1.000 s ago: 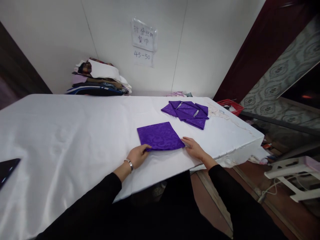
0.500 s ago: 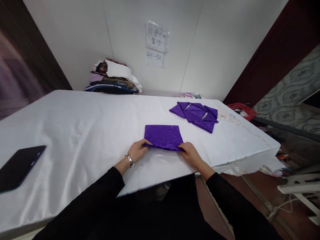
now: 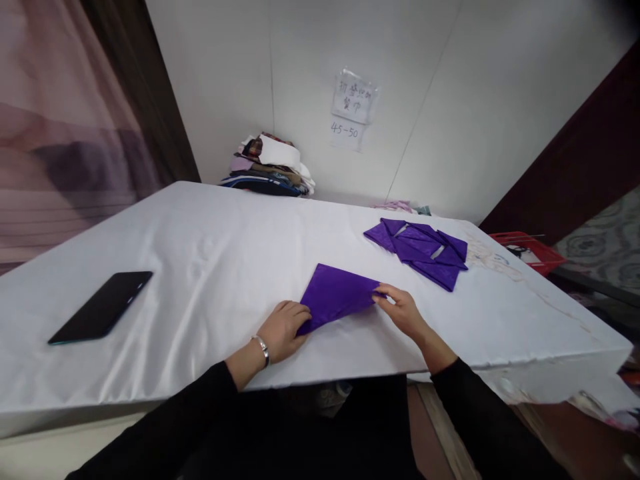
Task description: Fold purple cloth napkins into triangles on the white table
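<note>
A folded purple napkin [image 3: 337, 293] lies on the white-covered table in front of me, its front edge slanting up to the right. My right hand [image 3: 400, 310] pinches the front right corner between thumb and fingers, and that corner is raised off the cloth. At the front left corner, my left hand [image 3: 286, 328] has its fingers curled over the fabric, with the thumb close to the edge. Further back to the right, folded purple napkins [image 3: 423, 247] overlap one another, with small pale strips showing on them.
A dark tablet [image 3: 103, 308] lies to the left on the white tablecloth [image 3: 225, 267]. Folded clothes [image 3: 273, 167] are stacked by the wall at the back. Beyond the table's right side is a red basket [image 3: 533, 250]. Paper signs [image 3: 353, 107] hang on the wall.
My right hand has lifted the napkin's front right corner. The napkin has gone from lying square to slanting. The camera view has turned to the left.
</note>
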Motion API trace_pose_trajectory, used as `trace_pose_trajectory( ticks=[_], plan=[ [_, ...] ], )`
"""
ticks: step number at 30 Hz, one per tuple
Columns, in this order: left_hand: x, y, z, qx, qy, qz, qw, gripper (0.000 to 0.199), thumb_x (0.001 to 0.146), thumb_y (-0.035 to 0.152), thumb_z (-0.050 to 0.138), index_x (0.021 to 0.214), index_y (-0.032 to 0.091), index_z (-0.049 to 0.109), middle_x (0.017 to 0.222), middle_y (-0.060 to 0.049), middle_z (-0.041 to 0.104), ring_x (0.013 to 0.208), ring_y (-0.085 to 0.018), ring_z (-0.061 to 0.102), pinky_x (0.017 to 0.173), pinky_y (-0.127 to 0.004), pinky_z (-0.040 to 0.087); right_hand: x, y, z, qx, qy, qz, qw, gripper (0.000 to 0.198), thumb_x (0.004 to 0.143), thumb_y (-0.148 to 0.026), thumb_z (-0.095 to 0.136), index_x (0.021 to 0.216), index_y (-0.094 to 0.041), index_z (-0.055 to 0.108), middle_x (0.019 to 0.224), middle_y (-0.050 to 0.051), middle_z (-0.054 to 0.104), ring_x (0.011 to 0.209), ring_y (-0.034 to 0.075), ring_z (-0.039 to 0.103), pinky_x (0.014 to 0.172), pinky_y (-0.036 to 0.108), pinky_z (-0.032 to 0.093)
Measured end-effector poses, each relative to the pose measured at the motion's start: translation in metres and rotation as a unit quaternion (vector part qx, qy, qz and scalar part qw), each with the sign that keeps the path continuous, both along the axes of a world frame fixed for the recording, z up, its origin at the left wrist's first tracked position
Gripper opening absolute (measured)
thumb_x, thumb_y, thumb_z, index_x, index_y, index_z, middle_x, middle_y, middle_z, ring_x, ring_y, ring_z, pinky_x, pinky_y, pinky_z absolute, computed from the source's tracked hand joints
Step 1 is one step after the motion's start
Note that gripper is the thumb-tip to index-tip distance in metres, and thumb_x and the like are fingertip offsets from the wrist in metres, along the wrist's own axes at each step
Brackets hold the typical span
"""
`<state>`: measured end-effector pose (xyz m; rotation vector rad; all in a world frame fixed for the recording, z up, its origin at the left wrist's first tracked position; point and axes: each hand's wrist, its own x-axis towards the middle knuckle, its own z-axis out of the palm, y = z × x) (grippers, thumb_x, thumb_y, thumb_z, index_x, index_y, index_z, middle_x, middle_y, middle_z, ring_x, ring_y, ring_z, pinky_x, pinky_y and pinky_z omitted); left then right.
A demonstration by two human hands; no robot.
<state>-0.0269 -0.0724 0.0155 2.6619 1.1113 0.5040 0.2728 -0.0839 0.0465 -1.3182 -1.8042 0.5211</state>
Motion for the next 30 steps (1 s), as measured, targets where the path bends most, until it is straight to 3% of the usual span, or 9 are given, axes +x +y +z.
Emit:
trace_pose_trajectory(
  ticks=[4, 9, 13, 20, 30],
  plan=[
    [0.001, -0.012, -0.005, 0.019, -0.002, 0.036, 0.999, 0.013, 0.081, 0.027, 0.052, 0.086, 0.019, 0.061, 0.095, -0.006, 0.061, 0.091, -0.021, 0.053, 0.083, -0.038, 0.041, -0.021, 0.049, 0.002, -0.104, 0.053, 0.035, 0.993, 0.019, 0.076, -0.035, 0.057, 0.085, -0.020, 0.065, 0.077, 0.000, 0.064, 0.070, 0.015, 0.057, 0.064, 0.027, 0.045],
    [-0.001, -0.023, -0.008, 0.022, -0.016, 0.094, 0.995, 0.004, 0.078, 0.020, 0.056, 0.079, 0.018, 0.060, 0.089, -0.005, 0.060, 0.087, -0.020, 0.051, 0.079, -0.037, 0.041, -0.051, 0.100, -0.012, -0.172, 0.018, 0.124, 0.977, 0.016, 0.072, -0.030, 0.058, 0.080, -0.018, 0.065, 0.073, -0.001, 0.064, 0.066, 0.014, 0.056, 0.062, 0.025, 0.043],
    [-0.005, -0.032, -0.010, 0.025, -0.041, 0.123, 0.991, 0.005, 0.079, 0.020, 0.055, 0.077, 0.019, 0.059, 0.092, -0.004, 0.060, 0.090, -0.021, 0.052, 0.080, -0.038, 0.041, -0.069, 0.120, -0.023, -0.155, -0.040, 0.127, 0.979, 0.013, 0.072, -0.026, 0.056, 0.077, -0.018, 0.065, 0.072, -0.001, 0.063, 0.066, 0.014, 0.055, 0.065, 0.025, 0.042],
    [-0.011, -0.036, -0.016, -0.015, -0.091, 0.179, 0.980, 0.011, 0.081, 0.024, 0.053, 0.072, 0.020, 0.059, 0.093, -0.003, 0.060, 0.091, -0.020, 0.053, 0.078, -0.036, 0.042, -0.085, 0.127, -0.039, -0.104, -0.131, 0.062, 0.984, 0.012, 0.076, -0.026, 0.057, 0.082, -0.021, 0.066, 0.079, 0.000, 0.067, 0.072, 0.016, 0.058, 0.070, 0.026, 0.042],
    [-0.014, -0.037, -0.016, -0.036, -0.111, 0.207, 0.971, 0.020, 0.082, 0.028, 0.053, 0.064, 0.019, 0.055, 0.097, -0.003, 0.061, 0.093, -0.020, 0.052, 0.080, -0.039, 0.041, -0.091, 0.128, -0.051, -0.074, -0.151, 0.018, 0.986, 0.019, 0.078, -0.027, 0.060, 0.097, -0.026, 0.065, 0.097, 0.000, 0.068, 0.088, 0.018, 0.061, 0.080, 0.029, 0.044]
  ],
)
